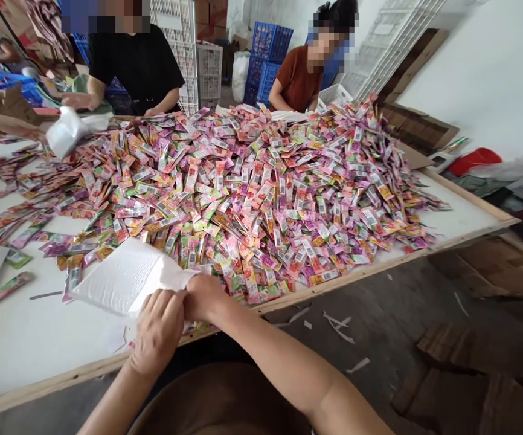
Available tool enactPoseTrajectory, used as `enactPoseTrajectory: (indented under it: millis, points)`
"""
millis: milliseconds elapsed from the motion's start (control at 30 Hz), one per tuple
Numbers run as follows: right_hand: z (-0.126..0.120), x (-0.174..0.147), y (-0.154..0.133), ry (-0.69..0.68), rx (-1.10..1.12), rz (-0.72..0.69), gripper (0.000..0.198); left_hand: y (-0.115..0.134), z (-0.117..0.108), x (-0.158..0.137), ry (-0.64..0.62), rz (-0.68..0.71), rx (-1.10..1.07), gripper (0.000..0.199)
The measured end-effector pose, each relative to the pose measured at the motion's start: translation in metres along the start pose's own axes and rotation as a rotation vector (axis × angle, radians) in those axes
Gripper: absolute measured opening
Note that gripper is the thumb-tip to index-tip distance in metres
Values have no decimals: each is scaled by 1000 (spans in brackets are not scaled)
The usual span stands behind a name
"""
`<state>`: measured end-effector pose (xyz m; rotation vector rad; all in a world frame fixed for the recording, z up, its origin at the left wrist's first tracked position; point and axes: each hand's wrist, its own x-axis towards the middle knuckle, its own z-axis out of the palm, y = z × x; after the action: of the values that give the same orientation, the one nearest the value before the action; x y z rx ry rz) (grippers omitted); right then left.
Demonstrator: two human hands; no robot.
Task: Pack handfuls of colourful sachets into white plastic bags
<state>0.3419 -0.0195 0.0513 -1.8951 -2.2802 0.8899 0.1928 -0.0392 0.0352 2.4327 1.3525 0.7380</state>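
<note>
A white padded mailer bag (pixel 123 272) lies tilted over the near edge of the table, its narrow end gathered toward me. My left hand (pixel 158 329) is closed around that near end, fingers curled over the top. Beside it, touching, my right hand (pixel 205 297) grips the same end of the bag; its fingertips are hidden. What the bag contains, if anything, does not show. Just beyond the bag spreads a large heap of small printed sachets (pixel 252 205) in pink, orange, green and purple.
The white table (pixel 39 344) has a raised wooden edge (pixel 379 266). Across it stand a person in black (pixel 134 66) and another in a rust-coloured shirt (pixel 291 78). Blue crates (pixel 270 45) are stacked behind. Flattened cardboard (pixel 470 374) and paper scraps lie on the floor at right.
</note>
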Motion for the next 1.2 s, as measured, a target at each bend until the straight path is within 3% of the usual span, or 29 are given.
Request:
enactPoseTrajectory:
  millis: [67,133,167,200,267,367,433,500,567,633,733,800,867,967,1033,1133,1200]
  points:
    - [6,-14,10,83,208,109,32,0,-5,-13,233,58,10,12]
    - [12,-23,14,144,446,169,41,0,-10,-15,492,-127,-122,35]
    - [13,-25,14,171,574,158,45,2,-12,-11,543,-256,-290,43]
    - [13,-25,12,200,704,122,47,4,-12,-4,521,-377,-517,48]
    - [11,-22,3,249,930,22,49,11,-9,13,346,-567,-1006,52]
    - [1,-15,-13,336,1073,7,48,27,2,35,196,-724,-1413,54]
    - [-5,-14,-22,498,965,70,46,38,9,43,193,-785,-1550,57]
    - [-11,-17,-28,707,713,130,44,48,14,44,186,-844,-1690,58]
    - [-16,-22,-30,813,475,157,42,52,16,43,187,-890,-1803,60]
    - [-20,-28,-29,728,413,104,43,52,15,40,180,-950,-1833,59]
    - [-21,-31,-26,533,485,-21,44,47,11,36,163,-1072,-1801,54]
    - [-15,-27,-29,579,433,39,36,47,9,34,176,-1040,-1833,53]
    - [-8,-20,-35,710,275,158,28,49,8,32,174,-988,-1909,55]
    - [-1,-12,-44,782,102,207,30,50,7,29,112,-1036,-1989,56]
    - [-2,-13,-42,679,179,175,33,43,7,27,96,-1029,-1923,57]
    - [-5,-21,-32,411,517,11,41,29,8,21,218,-914,-1758,66]
    - [-2,-25,-27,407,651,-78,35,24,11,17,302,-824,-1772,74]
